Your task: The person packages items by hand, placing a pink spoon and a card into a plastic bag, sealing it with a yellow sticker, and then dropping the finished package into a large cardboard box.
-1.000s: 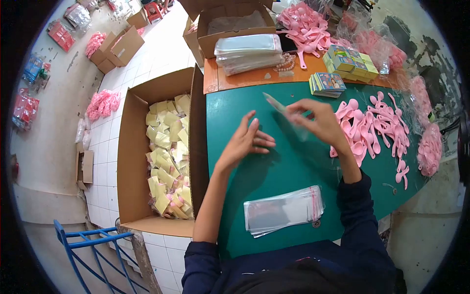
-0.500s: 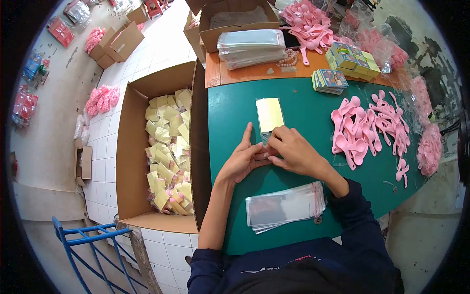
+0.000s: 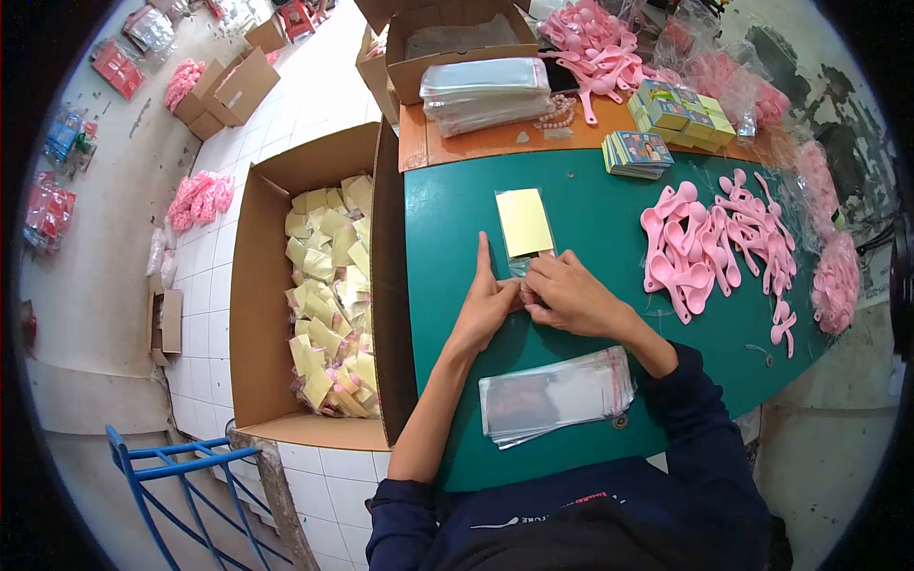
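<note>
A clear plastic bag [image 3: 515,267] with a yellow card [image 3: 524,222] inside lies on the green tabletop, its lower end towards me. My right hand [image 3: 569,297] pinches that lower end, fingers bent over it. From the left, my left hand [image 3: 484,306] meets it there, thumb against the bag's end and index finger stretched out along the table; its other fingers are mostly hidden. Nearer my body lies a fanned stack of clear plastic bags [image 3: 552,398]. Pink plastic spoons [image 3: 690,252] are heaped to the right of my hands.
Left of the table stands a large cardboard box [image 3: 255,314] holding many bagged yellow cards. Along the back are another bag stack [image 3: 486,90], printed card stacks [image 3: 636,155] and more pink spoons [image 3: 598,71]. A blue metal frame [image 3: 181,466] stands at lower left.
My left hand has turned, its palm now less visible and its thumb drawn in at the bag's end. My right hand stays at the bag's lower end. The bag has barely shifted.
</note>
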`<state>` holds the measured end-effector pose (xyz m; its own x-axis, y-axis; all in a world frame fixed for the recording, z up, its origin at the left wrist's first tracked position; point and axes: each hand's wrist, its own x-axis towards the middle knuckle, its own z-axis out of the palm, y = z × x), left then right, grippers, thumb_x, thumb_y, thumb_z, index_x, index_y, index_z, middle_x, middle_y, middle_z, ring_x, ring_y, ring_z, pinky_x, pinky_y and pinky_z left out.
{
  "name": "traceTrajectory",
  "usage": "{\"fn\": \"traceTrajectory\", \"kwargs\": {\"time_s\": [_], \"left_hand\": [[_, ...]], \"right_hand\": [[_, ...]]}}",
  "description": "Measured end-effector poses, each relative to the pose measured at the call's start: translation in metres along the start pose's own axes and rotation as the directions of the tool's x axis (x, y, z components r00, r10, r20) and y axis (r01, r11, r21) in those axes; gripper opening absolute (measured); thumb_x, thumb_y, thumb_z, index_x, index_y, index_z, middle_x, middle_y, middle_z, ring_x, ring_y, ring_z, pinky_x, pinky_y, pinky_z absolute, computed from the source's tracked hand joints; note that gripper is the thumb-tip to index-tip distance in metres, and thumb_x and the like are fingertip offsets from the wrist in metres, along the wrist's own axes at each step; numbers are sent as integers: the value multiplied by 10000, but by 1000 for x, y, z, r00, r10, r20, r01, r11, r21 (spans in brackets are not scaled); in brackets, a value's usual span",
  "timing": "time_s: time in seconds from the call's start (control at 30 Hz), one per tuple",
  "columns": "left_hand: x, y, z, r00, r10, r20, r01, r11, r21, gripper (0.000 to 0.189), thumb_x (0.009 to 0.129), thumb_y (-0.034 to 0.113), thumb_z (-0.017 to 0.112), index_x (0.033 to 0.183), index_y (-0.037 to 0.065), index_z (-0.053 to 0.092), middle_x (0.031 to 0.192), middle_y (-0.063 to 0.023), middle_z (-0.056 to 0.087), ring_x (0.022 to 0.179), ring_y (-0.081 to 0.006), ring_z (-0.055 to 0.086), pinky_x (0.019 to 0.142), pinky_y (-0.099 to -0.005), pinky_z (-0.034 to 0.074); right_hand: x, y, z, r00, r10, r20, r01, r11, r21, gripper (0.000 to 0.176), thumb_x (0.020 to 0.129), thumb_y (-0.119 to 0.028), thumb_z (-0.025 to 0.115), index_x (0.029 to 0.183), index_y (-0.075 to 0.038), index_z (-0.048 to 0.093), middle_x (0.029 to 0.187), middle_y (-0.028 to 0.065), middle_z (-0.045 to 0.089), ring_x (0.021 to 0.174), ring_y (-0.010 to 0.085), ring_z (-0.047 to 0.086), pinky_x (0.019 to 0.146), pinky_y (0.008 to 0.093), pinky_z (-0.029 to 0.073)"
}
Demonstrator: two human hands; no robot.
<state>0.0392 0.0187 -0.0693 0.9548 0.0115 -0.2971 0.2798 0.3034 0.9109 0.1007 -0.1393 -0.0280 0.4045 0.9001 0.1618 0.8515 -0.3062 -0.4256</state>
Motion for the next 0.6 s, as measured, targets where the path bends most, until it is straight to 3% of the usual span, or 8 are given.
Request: {"fn": "traceTrajectory", "kwargs": {"time_s": [0.13,0.27,0.3,0.33,0.4,0.47,0.57,0.6], "left_hand": [[-2,8,2,1000,7,25,-5,998,-57,731,929,-10,371,1446,125,-127,977,-182,608,865,-209,638,776,-325,541],[-5,16,1,990,-40,134,49,997,-61,536,920,-17,324,1428,58,168,1072,-221,597,1038,-255,610,861,-345,522],[-5,15,0,991,-47,127,55,997,-56,457,930,-2,330,1377,44,248,1080,-222,599,1039,-248,611,864,-333,523],[-4,12,0,991,-54,120,61,997,-53,387,941,13,337,1327,30,327,1088,-223,602,1039,-241,612,868,-320,524],[-2,13,2,991,-56,124,63,996,-56,300,955,38,342,1239,7,434,1100,-215,606,1043,-231,611,874,-304,523],[-2,14,3,989,-61,138,70,995,-65,261,962,58,337,1163,-12,487,1106,-195,608,1050,-225,608,881,-295,517],[-1,18,4,985,-67,157,77,996,-55,258,970,81,338,1124,-28,513,1117,-176,607,1046,-218,609,891,-286,507],[0,16,3,982,-53,182,71,993,-95,260,972,86,336,1142,-23,500,1124,-174,604,1045,-225,610,889,-294,509]], "right_hand": [[-16,9,-20,991,-48,122,14,964,265,158,802,-201,622,806,-63,544,872,80,530,882,224,526,790,335,381],[-81,108,-102,955,143,261,-292,618,730,168,795,-80,655,926,-30,561,899,20,544,865,107,521,747,265,435],[-102,116,-127,857,500,123,-443,596,670,199,819,-120,624,986,-22,575,934,36,567,887,121,533,789,260,440],[-133,178,-143,804,591,-68,-506,739,446,255,858,-175,586,1051,-8,588,1011,63,592,898,144,558,815,264,449],[-164,207,-138,378,796,-473,-564,603,564,347,878,-176,557,1182,-11,528,1033,75,598,874,177,579,840,281,454],[-139,139,-131,553,677,-485,-561,733,384,423,836,-155,597,1224,-31,478,1042,86,569,889,194,567,824,293,456],[-73,69,-82,934,183,-308,-160,982,97,558,693,-117,741,1177,-63,470,1065,109,492,929,214,531,756,305,460],[-50,32,-63,941,280,-192,-198,912,359,552,667,-107,757,1143,-65,481,1036,117,489,937,228,540,757,334,473]]}}
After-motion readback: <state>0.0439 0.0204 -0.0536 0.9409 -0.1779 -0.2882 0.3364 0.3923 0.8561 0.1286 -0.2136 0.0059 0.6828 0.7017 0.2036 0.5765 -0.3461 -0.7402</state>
